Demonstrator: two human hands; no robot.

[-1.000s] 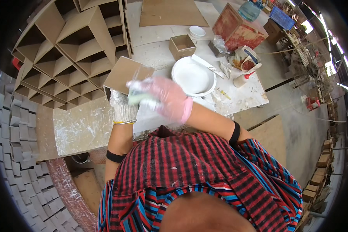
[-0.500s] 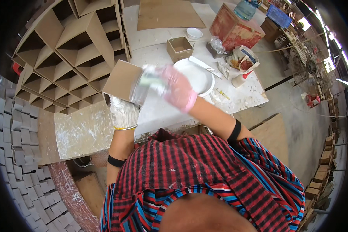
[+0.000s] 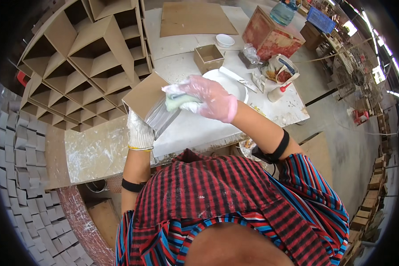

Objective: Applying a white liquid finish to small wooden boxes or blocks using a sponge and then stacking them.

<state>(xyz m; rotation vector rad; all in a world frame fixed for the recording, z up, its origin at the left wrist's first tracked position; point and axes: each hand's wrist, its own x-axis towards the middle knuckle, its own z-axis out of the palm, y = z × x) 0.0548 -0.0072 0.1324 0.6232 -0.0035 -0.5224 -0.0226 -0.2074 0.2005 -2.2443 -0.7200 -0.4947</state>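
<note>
My left hand (image 3: pixel 141 132), in a white knit glove, holds a brown cardboard box (image 3: pixel 147 95) tilted over the table; its fingers are mostly hidden by the box. One side of the box, facing right, looks wet and streaked grey-white. A thin clear plastic glove with a pink cuff covers my right hand (image 3: pixel 210 96). Its fingers are closed round a pale green sponge (image 3: pixel 181 103), which is at the upper edge of the streaked side. Behind my right hand, a round white dish (image 3: pixel 241 91) with a white flat-bladed tool (image 3: pixel 235 76) across its rim is partly covered.
Open brown boxes (image 3: pixel 99 57) are stacked at the left. A small open box (image 3: pixel 208 58), a white bowl (image 3: pixel 225 41) and a red-capped bottle (image 3: pixel 277 92) stand on the white table (image 3: pixel 186 137). Farther back are a reddish crate (image 3: pixel 270 37) and a large fan (image 3: pixel 351 71).
My right hand and the sponge were smeared by motion and now show sharply, with the hand slightly farther right. The box has turned a little, showing more of its streaked side.
</note>
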